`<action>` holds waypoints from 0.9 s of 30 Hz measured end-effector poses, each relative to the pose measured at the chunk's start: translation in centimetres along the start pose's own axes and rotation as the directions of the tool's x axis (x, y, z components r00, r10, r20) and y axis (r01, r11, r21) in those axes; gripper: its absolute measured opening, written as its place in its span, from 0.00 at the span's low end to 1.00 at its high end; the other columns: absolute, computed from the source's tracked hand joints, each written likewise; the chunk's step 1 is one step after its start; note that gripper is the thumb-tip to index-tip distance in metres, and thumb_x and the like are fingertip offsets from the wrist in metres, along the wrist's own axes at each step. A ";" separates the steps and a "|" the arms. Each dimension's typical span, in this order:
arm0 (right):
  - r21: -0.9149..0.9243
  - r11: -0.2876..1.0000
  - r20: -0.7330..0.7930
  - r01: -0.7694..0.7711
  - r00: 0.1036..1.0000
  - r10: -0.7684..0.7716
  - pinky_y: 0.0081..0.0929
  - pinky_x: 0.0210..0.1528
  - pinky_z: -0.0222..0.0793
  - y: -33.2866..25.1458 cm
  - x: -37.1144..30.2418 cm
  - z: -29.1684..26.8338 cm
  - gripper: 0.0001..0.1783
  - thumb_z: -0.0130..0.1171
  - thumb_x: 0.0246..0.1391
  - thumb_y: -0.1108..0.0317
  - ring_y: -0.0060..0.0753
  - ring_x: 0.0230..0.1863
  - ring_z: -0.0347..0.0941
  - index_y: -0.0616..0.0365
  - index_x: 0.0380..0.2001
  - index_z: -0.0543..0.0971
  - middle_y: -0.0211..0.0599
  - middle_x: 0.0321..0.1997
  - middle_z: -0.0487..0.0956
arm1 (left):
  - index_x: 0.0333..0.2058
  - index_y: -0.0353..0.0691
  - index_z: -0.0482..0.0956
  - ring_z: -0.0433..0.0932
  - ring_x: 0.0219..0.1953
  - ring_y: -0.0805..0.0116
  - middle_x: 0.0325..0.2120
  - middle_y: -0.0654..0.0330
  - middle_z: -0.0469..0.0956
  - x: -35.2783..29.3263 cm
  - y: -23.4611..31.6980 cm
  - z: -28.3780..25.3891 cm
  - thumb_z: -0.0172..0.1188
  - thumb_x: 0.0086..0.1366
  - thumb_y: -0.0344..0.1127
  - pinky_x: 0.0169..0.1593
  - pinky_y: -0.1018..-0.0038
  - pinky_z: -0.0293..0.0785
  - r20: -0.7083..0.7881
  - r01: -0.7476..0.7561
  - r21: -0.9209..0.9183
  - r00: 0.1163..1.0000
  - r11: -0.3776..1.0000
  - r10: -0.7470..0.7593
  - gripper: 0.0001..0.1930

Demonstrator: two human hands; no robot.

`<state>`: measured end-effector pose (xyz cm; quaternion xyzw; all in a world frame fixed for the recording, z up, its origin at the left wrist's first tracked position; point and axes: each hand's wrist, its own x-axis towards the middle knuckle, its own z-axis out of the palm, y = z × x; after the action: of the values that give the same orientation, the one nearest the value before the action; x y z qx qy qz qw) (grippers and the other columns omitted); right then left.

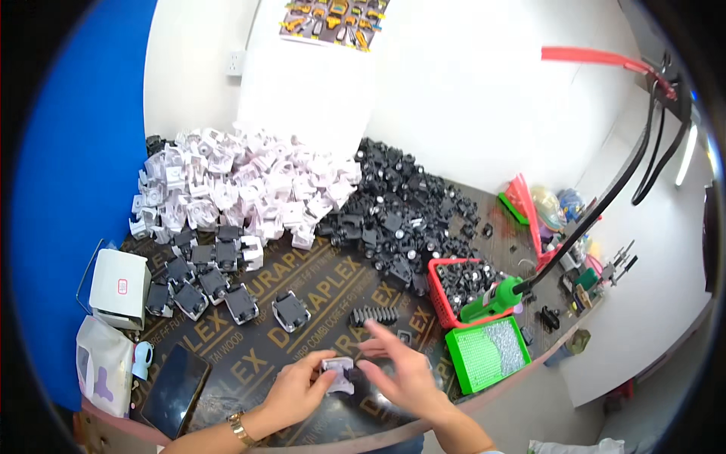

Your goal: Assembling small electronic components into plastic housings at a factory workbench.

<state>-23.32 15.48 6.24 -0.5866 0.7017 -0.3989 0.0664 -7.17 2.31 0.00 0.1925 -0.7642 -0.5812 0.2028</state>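
Note:
Near the front edge of the table, my left hand (302, 387) grips a white plastic housing (337, 386) between thumb and fingers. A small black part (352, 374) sits at the housing's right side. My right hand (404, 374) is beside it, fingers stretched and apart, the thumb tip close to or touching the black part. Just beyond the hands lies a row of black ribbed pieces (374, 315). A white housing with a black cover (291, 311) rests farther left, and several similar black-covered units (242, 303) are grouped beyond it.
White housings (242, 181) and black parts (408, 204) form heaps at the back. A red basket (436, 291), a green bottle (491, 300) and a green tray of small metal pieces (463, 356) stand right. A dark phone (175, 390) and a white box (119, 284) are left.

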 end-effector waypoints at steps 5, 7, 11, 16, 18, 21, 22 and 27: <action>-0.440 0.784 -0.464 0.438 0.637 -0.616 0.33 0.51 0.70 -8.9 0.1 -7.7 0.36 0.63 0.58 0.67 0.28 0.33 0.74 0.74 0.64 0.62 0.36 0.33 0.79 | 0.49 0.35 0.76 0.82 0.33 0.48 0.31 0.47 0.82 -0.8 1.1 -0.9 0.58 0.67 0.41 0.39 0.59 0.76 0.037 -0.010 0.192 0.999 0.981 0.003 0.18; -0.599 0.742 -0.639 0.301 0.378 -0.670 0.23 0.42 0.64 -11.3 1.5 -10.0 0.33 0.55 0.63 0.66 0.20 0.31 0.62 0.75 0.66 0.61 0.27 0.30 0.67 | 0.49 0.33 0.75 0.82 0.37 0.46 0.34 0.45 0.82 -0.8 1.4 -0.8 0.59 0.66 0.42 0.42 0.58 0.76 0.086 -0.031 0.180 0.996 0.983 0.016 0.20; -0.758 0.647 -0.588 0.084 0.344 -0.732 0.19 0.37 0.53 -14.1 7.2 -13.9 0.31 0.57 0.60 0.70 0.20 0.32 0.54 0.70 0.65 0.67 0.25 0.30 0.59 | 0.51 0.33 0.72 0.80 0.40 0.46 0.38 0.45 0.79 -1.5 0.4 -1.0 0.58 0.67 0.41 0.44 0.56 0.75 0.028 -0.092 0.218 0.996 0.972 0.088 0.20; -0.828 0.561 -0.542 -0.016 0.281 -0.792 0.23 0.36 0.52 -15.3 10.7 -18.1 0.32 0.62 0.60 0.61 0.21 0.34 0.55 0.64 0.64 0.70 0.25 0.32 0.59 | 0.51 0.37 0.72 0.80 0.38 0.43 0.41 0.49 0.76 -0.6 0.4 -0.5 0.55 0.68 0.40 0.41 0.52 0.76 0.062 -0.142 0.440 0.990 0.887 0.128 0.17; -0.857 0.512 -0.512 -0.064 0.226 -0.829 0.22 0.42 0.59 -16.1 11.7 -19.5 0.35 0.63 0.60 0.54 0.25 0.40 0.62 0.66 0.63 0.70 0.31 0.38 0.65 | 0.51 0.38 0.72 0.80 0.38 0.43 0.41 0.49 0.76 -0.9 0.5 -0.7 0.55 0.68 0.40 0.40 0.51 0.76 0.062 -0.136 0.450 0.991 0.882 0.120 0.17; -0.881 0.467 -0.459 0.081 0.099 -0.883 0.29 0.60 0.61 -17.5 14.3 -21.4 0.35 0.63 0.60 0.51 0.39 0.55 0.66 0.69 0.59 0.71 0.47 0.53 0.70 | 0.50 0.38 0.73 0.80 0.39 0.43 0.42 0.50 0.76 -1.3 0.9 -0.6 0.56 0.68 0.41 0.40 0.52 0.77 0.049 -0.126 0.470 0.992 0.874 0.117 0.17; -0.889 0.459 -0.455 0.018 0.103 -0.885 0.30 0.60 0.61 -18.4 14.8 -21.6 0.32 0.62 0.62 0.53 0.39 0.56 0.65 0.69 0.58 0.72 0.46 0.54 0.70 | 0.50 0.39 0.73 0.80 0.39 0.44 0.42 0.50 0.76 -1.4 1.1 -0.7 0.56 0.68 0.42 0.40 0.52 0.77 0.034 -0.114 0.483 0.993 0.868 0.112 0.17; -0.949 0.032 -0.038 -0.313 0.010 -0.999 0.39 0.56 0.63 -19.2 18.0 -24.8 0.25 0.68 0.55 0.54 0.42 0.54 0.69 0.59 0.50 0.76 0.40 0.48 0.76 | 0.49 0.37 0.75 0.80 0.41 0.46 0.41 0.50 0.77 -1.4 0.8 -0.8 0.60 0.66 0.43 0.42 0.55 0.76 0.027 -0.120 0.446 0.992 0.887 0.121 0.19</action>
<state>-27.94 11.76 41.93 -0.3398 0.3292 -0.1374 -0.8702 -5.65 2.58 0.86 0.1866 -0.8875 -0.3763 0.1898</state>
